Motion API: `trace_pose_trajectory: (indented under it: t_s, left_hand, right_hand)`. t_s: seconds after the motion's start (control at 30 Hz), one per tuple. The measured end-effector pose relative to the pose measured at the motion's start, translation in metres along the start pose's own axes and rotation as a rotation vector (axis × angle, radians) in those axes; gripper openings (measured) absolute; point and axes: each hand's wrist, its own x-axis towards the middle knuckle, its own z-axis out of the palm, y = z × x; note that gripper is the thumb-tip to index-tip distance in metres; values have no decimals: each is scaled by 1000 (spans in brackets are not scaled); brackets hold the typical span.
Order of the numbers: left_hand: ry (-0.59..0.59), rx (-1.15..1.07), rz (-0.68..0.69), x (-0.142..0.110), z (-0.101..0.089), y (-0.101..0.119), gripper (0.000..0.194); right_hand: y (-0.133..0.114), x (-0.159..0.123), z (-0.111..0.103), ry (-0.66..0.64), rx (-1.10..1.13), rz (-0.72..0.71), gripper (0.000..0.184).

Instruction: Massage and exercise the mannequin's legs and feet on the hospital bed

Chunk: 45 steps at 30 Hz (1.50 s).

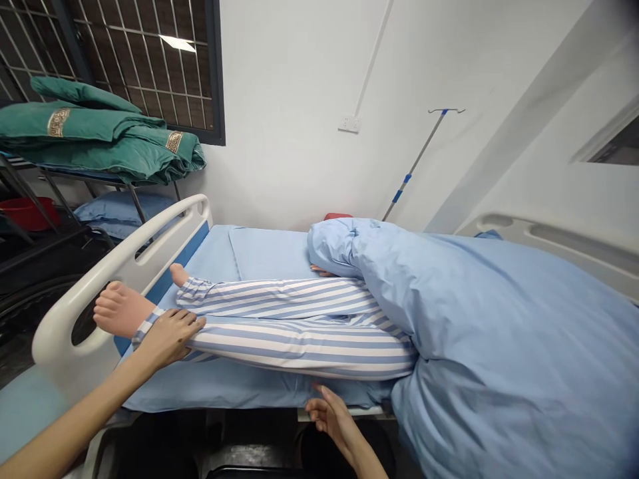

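Right hand [339, 419]: nearest, just off the bed's near long edge. Empty, fingers loosely curled, touching nothing visible.

Left hand [170, 336]: palm down over the lower near leg [299, 342], at the striped trouser cuff, near the near foot-end corner. Thumb hidden; cannot tell whether it grips or only rests. Hands well apart.

Bed [239, 392]: near leg lies lengthwise, close to the near long edge. Bare near foot [122, 309] points up in front of the footboard [64, 319]; contact unclear. Far leg [279, 296] lies beside it, towards the far long edge, far foot [178, 274] bare. Manikin or person: cannot tell.

Quilt [474, 319]: bunched over the upper body towards the head end, hanging over the near edge. A few fingers [321, 270] show beneath its fold.

Risks (judgement):
- Near leg could slide off the near edge if pulled this way; only one hand is on it.
- Foot could knock the footboard if the leg shifts towards the foot end.
- Cuff could ride up or twist if cloth is dragged instead of the limb.
- Quilt could slip floorwards under its overhang, or snag the covered fingers if tugged.

Beyond: drip pole [424, 150] against the wall.
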Motion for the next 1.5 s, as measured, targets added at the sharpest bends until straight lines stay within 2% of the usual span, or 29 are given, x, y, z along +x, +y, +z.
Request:
trace_pose_trajectory:
  t_s: [0.1, 0.2, 0.37, 0.5, 0.7, 0.8, 0.93, 1.0, 1.1, 1.13, 1.2, 1.3, 1.33, 1.4, 1.5]
  left_hand:
    - [1, 32, 13, 4, 4, -3, 46]
    - [3, 39, 12, 6, 16, -6, 47]
    - [-12, 37, -28, 0, 53, -4, 46]
    - [-29, -8, -66, -9, 82, 4, 41]
    - [-10, -75, -126, -20, 117, 13, 45]
    - [-12, -95, -156, -21, 124, 14, 48]
    - [7, -106, -174, -22, 122, 18, 48]
    - [61, -93, -183, -27, 119, 24, 51]
    - [207, -106, -265, -45, 116, 35, 56]
    - [268, -129, -333, -53, 116, 39, 56]
    - [399, -197, -555, -70, 119, 43, 56]
    - [528, -405, -952, -90, 131, 40, 57]
    - [530, -517, -1046, -94, 137, 36, 58]
    - [466, -761, -1151, -98, 149, 26, 57]
    - [297, -1042, -1122, -100, 160, 10, 42]
  right_hand:
    - [9, -7, -9, 30, -73, 6, 59]
    - [15, -9, -11, 65, -62, 24, 58]
    - [9, 2, 6, 89, 71, 13, 47]
    - [-1, 21, 18, 168, 179, -3, 40]
    - [-2, 32, 17, 212, 200, 31, 38]
    - [-2, 32, 15, 217, 178, 35, 39]
    - [-1, 30, 12, 227, 93, 38, 39]
    - [-1, 26, 11, 198, -22, 56, 38]
    - [-5, 15, 17, 54, -285, 99, 36]
    - [-8, 12, 23, -15, -365, 109, 36]
    - [-19, 10, 41, -166, -481, 115, 35]
    - [-37, 23, 84, -352, -592, 60, 34]
    - [-41, 32, 101, -386, -630, 16, 34]
    - [-48, 58, 135, -390, -732, -113, 33]
    - [-50, 105, 177, -284, -991, -340, 27]
